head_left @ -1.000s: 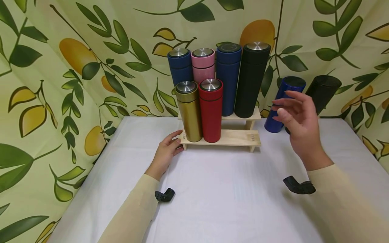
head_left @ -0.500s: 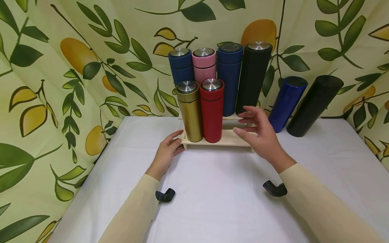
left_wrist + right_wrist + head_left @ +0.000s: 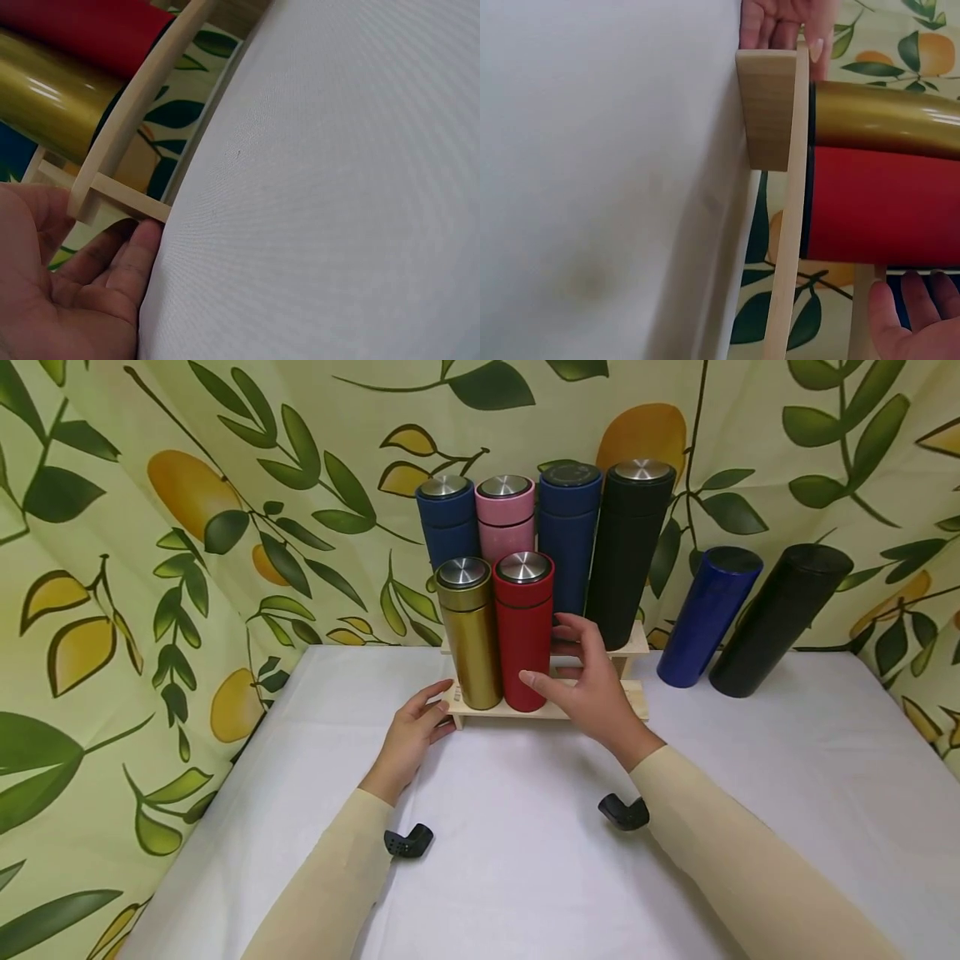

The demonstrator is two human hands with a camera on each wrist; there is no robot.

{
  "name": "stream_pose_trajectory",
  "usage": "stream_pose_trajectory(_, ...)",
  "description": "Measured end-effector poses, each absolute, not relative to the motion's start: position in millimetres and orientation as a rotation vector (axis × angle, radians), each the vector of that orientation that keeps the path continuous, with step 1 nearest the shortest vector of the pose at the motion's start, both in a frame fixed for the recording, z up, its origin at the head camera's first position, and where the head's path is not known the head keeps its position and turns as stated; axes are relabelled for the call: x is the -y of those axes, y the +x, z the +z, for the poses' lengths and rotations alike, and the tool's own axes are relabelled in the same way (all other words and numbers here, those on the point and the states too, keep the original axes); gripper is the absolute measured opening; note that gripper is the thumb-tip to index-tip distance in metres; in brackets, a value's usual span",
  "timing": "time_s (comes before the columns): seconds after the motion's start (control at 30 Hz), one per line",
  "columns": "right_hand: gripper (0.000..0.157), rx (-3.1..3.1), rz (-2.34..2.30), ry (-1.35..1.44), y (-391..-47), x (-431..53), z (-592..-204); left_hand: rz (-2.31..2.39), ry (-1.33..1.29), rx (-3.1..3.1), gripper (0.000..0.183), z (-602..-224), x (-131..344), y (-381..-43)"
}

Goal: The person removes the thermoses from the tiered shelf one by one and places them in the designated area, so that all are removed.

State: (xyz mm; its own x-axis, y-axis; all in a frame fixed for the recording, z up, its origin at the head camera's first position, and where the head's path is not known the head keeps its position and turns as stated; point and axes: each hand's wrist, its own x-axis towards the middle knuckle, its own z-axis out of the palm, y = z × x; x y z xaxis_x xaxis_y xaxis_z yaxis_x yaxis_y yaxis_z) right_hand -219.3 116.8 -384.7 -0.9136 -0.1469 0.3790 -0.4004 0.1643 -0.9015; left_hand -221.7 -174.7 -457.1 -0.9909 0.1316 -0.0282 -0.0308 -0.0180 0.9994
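A two-step wooden rack [image 3: 636, 700] bears several flasks. On its lower step stand a gold flask [image 3: 471, 643] and a red flask [image 3: 522, 635], side by side and upright, both with steel-topped lids. My left hand [image 3: 405, 735] holds the rack's left end, its fingers by the end leg [image 3: 131, 199] in the left wrist view. Beside the red flask is my right hand [image 3: 592, 693], thumb at the front and fingers behind, spread around its right side. In the right wrist view, the right fingertips [image 3: 919, 292] lie just off the red flask's side.
The upper step carries a short blue flask [image 3: 447, 522], a pink flask [image 3: 505, 514], a tall blue flask [image 3: 567, 543] and a black flask [image 3: 632, 552]. A shiny blue flask [image 3: 705, 618] and another black flask [image 3: 776, 622] stand on the white tabletop [image 3: 510, 843] at right. Leaf-patterned cloth hangs behind.
My right hand has moved left and down, from in front of the shiny blue flask to the red flask's right side. The left hand stays at the rack's end.
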Motion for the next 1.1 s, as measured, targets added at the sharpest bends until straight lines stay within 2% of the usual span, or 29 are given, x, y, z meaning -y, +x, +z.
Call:
stream_pose_trajectory(0.5,0.087,2.182,1.875,0.479,-229,-96,-385,2.137,0.116,-2.143,0.046,-458,174,-222)
stream_pose_trajectory(1.1,0.087,2.208,1.819,0.464,-220,-99,-387,2.149,0.121,-2.132,0.046,-457,174,-222)
